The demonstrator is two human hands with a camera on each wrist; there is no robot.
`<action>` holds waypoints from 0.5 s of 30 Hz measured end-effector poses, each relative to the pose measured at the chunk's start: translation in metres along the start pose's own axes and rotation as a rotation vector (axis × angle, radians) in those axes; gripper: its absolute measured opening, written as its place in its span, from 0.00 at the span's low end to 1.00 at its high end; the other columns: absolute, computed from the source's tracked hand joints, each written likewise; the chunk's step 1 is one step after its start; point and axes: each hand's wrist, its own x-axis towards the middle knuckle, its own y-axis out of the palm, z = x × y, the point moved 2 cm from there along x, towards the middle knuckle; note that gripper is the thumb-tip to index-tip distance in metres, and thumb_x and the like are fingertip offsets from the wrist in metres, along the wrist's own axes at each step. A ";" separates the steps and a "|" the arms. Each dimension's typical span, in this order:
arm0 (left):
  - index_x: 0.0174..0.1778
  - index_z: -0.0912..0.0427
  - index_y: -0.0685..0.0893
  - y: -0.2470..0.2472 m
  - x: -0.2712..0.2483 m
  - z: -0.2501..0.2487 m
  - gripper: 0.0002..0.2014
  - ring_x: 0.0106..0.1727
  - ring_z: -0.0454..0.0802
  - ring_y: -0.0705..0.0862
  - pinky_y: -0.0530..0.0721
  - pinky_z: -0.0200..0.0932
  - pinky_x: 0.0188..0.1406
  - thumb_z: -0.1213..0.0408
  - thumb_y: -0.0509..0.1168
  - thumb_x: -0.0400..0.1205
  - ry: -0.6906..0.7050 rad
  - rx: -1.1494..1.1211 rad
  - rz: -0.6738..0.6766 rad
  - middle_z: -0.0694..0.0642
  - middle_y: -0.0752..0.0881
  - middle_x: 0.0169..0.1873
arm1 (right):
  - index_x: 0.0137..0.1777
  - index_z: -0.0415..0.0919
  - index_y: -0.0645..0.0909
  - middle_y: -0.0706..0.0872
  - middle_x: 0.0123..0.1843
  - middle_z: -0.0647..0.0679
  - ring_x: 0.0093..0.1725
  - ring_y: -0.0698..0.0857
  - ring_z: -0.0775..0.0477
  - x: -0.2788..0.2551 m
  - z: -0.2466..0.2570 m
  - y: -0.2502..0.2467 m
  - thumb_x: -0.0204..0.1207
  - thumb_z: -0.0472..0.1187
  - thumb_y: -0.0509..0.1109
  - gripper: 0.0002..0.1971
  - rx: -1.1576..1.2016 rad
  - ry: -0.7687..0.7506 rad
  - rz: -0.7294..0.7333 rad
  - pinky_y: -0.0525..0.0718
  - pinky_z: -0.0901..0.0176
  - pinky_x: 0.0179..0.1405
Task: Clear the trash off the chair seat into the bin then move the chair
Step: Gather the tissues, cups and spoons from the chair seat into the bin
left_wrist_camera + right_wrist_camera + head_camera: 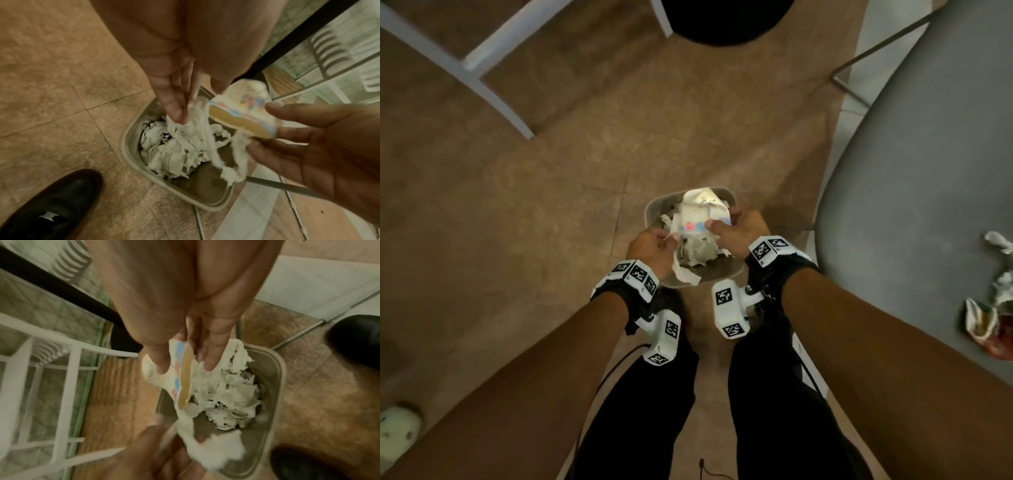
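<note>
A small grey bin (650,209) stands on the floor between my feet, holding crumpled white paper. Above it my right hand (722,221) pinches a crushed paper cup (702,205) with coloured print. My left hand (666,238) pinches a white tissue strip (683,270) that hangs from the cup. The left wrist view shows the tissue (185,129) between my left fingers, with the cup (242,112) above the bin (127,146). In the right wrist view my thumb and fingers grip the cup (180,382). The grey chair seat (911,205) at right carries white scraps (1000,246) and a red-yellow wrapper (983,325).
A white chair frame (482,58) crosses the upper left floor, and a round black object (722,20) sits at the top. The grey chair's thin metal legs (876,44) reach towards the bin. My black shoes (51,207) stand close beside the bin. The floor is brown tile.
</note>
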 end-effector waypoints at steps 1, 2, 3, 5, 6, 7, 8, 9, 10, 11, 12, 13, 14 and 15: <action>0.48 0.48 0.87 0.002 0.001 0.004 0.14 0.50 0.57 0.89 0.87 0.50 0.54 0.45 0.62 0.78 0.006 -0.024 0.004 0.56 0.91 0.49 | 0.70 0.38 0.78 0.88 0.62 0.41 0.60 0.88 0.37 0.003 -0.007 0.005 0.69 0.52 0.81 0.33 -0.026 0.006 0.009 0.87 0.40 0.63; 0.49 0.49 0.87 0.003 0.001 0.006 0.15 0.52 0.59 0.88 0.87 0.51 0.56 0.46 0.59 0.80 0.004 -0.005 -0.002 0.59 0.91 0.51 | 0.75 0.37 0.75 0.86 0.66 0.41 0.64 0.86 0.37 0.003 -0.012 0.007 0.71 0.52 0.80 0.36 -0.062 0.004 0.022 0.84 0.41 0.66; 0.53 0.52 0.88 0.003 -0.001 0.006 0.16 0.54 0.61 0.87 0.85 0.48 0.55 0.49 0.57 0.83 0.006 0.038 -0.009 0.61 0.90 0.53 | 0.78 0.36 0.72 0.85 0.69 0.41 0.67 0.84 0.38 0.002 -0.016 0.008 0.73 0.52 0.79 0.37 -0.092 -0.001 0.034 0.82 0.43 0.69; 0.58 0.59 0.86 0.000 -0.010 -0.001 0.16 0.56 0.63 0.85 0.77 0.43 0.49 0.55 0.56 0.87 0.002 0.117 -0.029 0.64 0.88 0.55 | 0.74 0.38 0.76 0.86 0.66 0.42 0.66 0.85 0.39 -0.005 -0.019 0.003 0.76 0.49 0.77 0.29 -0.113 -0.018 0.055 0.82 0.45 0.68; 0.58 0.60 0.85 -0.003 -0.015 -0.009 0.16 0.57 0.63 0.85 0.74 0.41 0.48 0.57 0.56 0.88 0.001 0.132 -0.038 0.63 0.88 0.56 | 0.68 0.40 0.80 0.88 0.63 0.42 0.63 0.86 0.39 -0.010 -0.015 -0.002 0.76 0.48 0.76 0.23 -0.099 -0.033 0.063 0.84 0.45 0.67; 0.59 0.60 0.85 -0.007 -0.021 -0.020 0.14 0.57 0.61 0.85 0.73 0.40 0.47 0.59 0.57 0.87 0.011 0.142 -0.044 0.62 0.88 0.56 | 0.61 0.42 0.82 0.89 0.59 0.41 0.60 0.88 0.38 -0.017 -0.009 -0.008 0.75 0.48 0.76 0.17 -0.073 -0.044 0.076 0.85 0.43 0.65; 0.59 0.60 0.85 -0.009 -0.027 -0.032 0.13 0.57 0.60 0.85 0.73 0.40 0.46 0.61 0.57 0.87 0.022 0.156 -0.050 0.60 0.88 0.56 | 0.55 0.45 0.84 0.90 0.57 0.39 0.57 0.89 0.36 -0.023 -0.001 -0.016 0.73 0.47 0.75 0.12 -0.048 -0.076 0.088 0.86 0.41 0.63; 0.59 0.59 0.84 -0.010 -0.031 -0.046 0.12 0.56 0.59 0.85 0.75 0.41 0.45 0.63 0.58 0.86 0.041 0.172 -0.048 0.59 0.88 0.56 | 0.49 0.46 0.85 0.91 0.54 0.38 0.55 0.90 0.35 -0.031 0.010 -0.025 0.71 0.47 0.73 0.09 -0.035 -0.122 0.095 0.88 0.38 0.60; 0.59 0.58 0.84 -0.009 -0.036 -0.063 0.12 0.53 0.60 0.86 0.78 0.43 0.45 0.64 0.58 0.85 0.065 0.188 -0.034 0.59 0.89 0.54 | 0.44 0.48 0.85 0.92 0.50 0.38 0.52 0.91 0.35 -0.040 0.023 -0.037 0.71 0.45 0.71 0.05 -0.013 -0.186 0.099 0.88 0.37 0.57; 0.59 0.57 0.84 -0.007 -0.042 -0.083 0.11 0.50 0.60 0.86 0.82 0.45 0.45 0.64 0.58 0.85 0.100 0.199 -0.019 0.60 0.90 0.52 | 0.40 0.50 0.85 0.92 0.47 0.39 0.49 0.91 0.35 -0.048 0.036 -0.052 0.71 0.44 0.70 0.03 0.016 -0.242 0.088 0.89 0.36 0.55; 0.57 0.54 0.83 -0.006 -0.048 -0.106 0.11 0.47 0.60 0.87 0.85 0.48 0.45 0.62 0.58 0.84 0.140 0.222 -0.012 0.60 0.90 0.49 | 0.38 0.51 0.84 0.92 0.45 0.40 0.48 0.92 0.35 -0.059 0.049 -0.070 0.73 0.42 0.69 0.05 0.052 -0.281 0.075 0.89 0.35 0.55; 0.55 0.50 0.83 -0.003 -0.055 -0.130 0.10 0.45 0.60 0.87 0.87 0.50 0.47 0.61 0.58 0.83 0.194 0.254 -0.013 0.59 0.91 0.47 | 0.37 0.53 0.84 0.92 0.43 0.42 0.47 0.92 0.36 -0.067 0.060 -0.091 0.73 0.42 0.69 0.06 0.082 -0.303 0.058 0.89 0.36 0.55; 0.53 0.47 0.82 0.002 -0.060 -0.155 0.10 0.45 0.60 0.88 0.88 0.52 0.48 0.60 0.58 0.81 0.260 0.295 -0.020 0.57 0.91 0.46 | 0.38 0.54 0.83 0.92 0.42 0.44 0.46 0.92 0.37 -0.074 0.068 -0.114 0.73 0.43 0.70 0.05 0.123 -0.322 0.036 0.89 0.36 0.55; 0.54 0.47 0.82 0.010 -0.068 -0.182 0.10 0.46 0.60 0.88 0.88 0.53 0.49 0.60 0.58 0.81 0.339 0.341 -0.014 0.57 0.90 0.47 | 0.38 0.55 0.83 0.91 0.40 0.47 0.46 0.92 0.38 -0.080 0.073 -0.141 0.73 0.44 0.70 0.04 0.166 -0.337 0.008 0.89 0.37 0.55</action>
